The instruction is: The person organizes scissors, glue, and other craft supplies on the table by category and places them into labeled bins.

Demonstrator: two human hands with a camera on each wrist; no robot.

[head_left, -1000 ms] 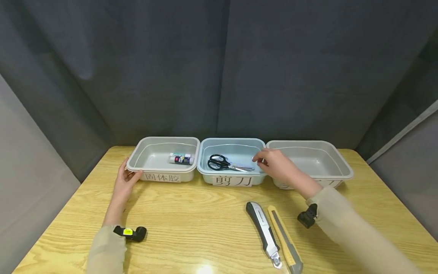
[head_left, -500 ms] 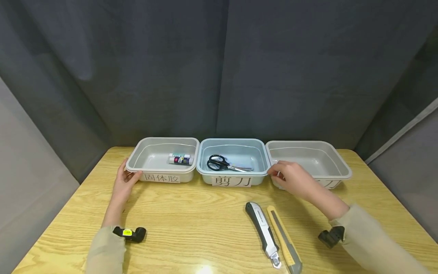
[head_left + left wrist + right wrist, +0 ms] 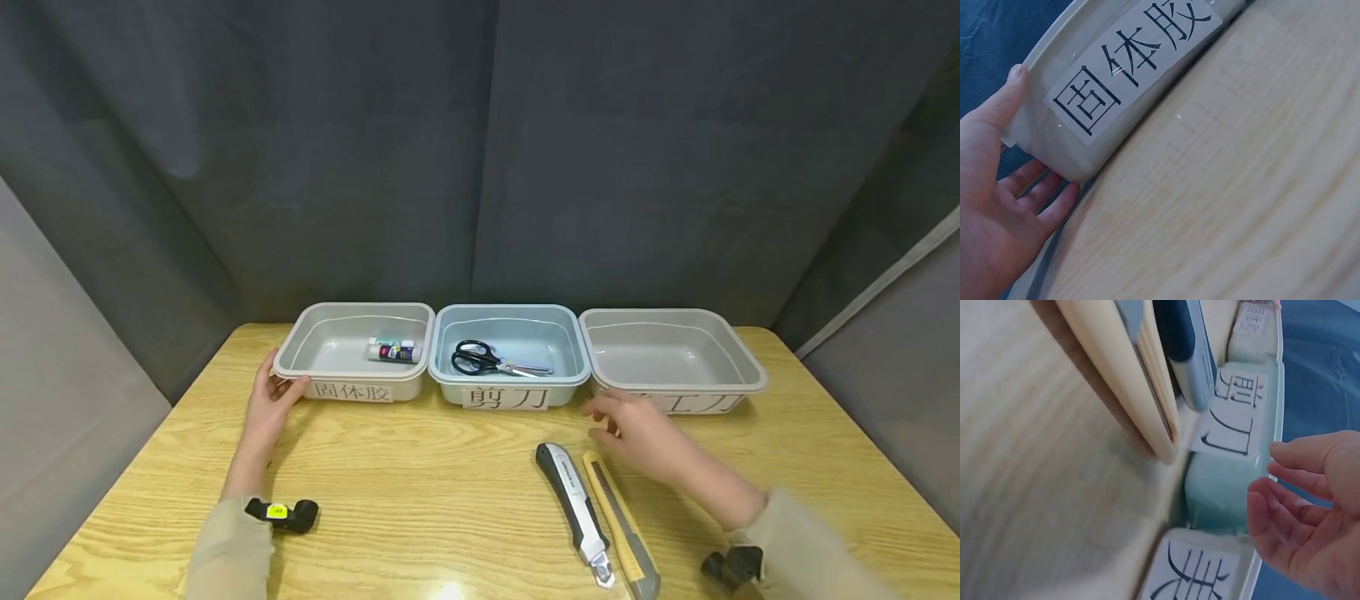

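Observation:
My left hand (image 3: 272,407) holds the front left corner of a grey plastic bin (image 3: 354,386), thumb on its front and fingers round its side. Two glue sticks (image 3: 395,354) lie in this bin. Bare, with loosely bent fingers, my right hand (image 3: 637,433) hovers in front of the right grey bin (image 3: 675,392), covering part of its label. A black and silver utility knife (image 3: 573,508) and a yellow utility knife (image 3: 621,525) lie side by side on the table, nearer me than that hand. Black-handled scissors (image 3: 487,358) rest in the middle blue bin (image 3: 510,317).
All three bins stand in a row along the far edge of the wooden table (image 3: 420,483), each with a paper label in front. A dark curtain (image 3: 360,167) hangs right behind them. No object shows inside the right bin.
My right hand has drawn back from the right side of the blue bin, towards me and to the right, down to the knives' far ends. My left hand stays on its bin.

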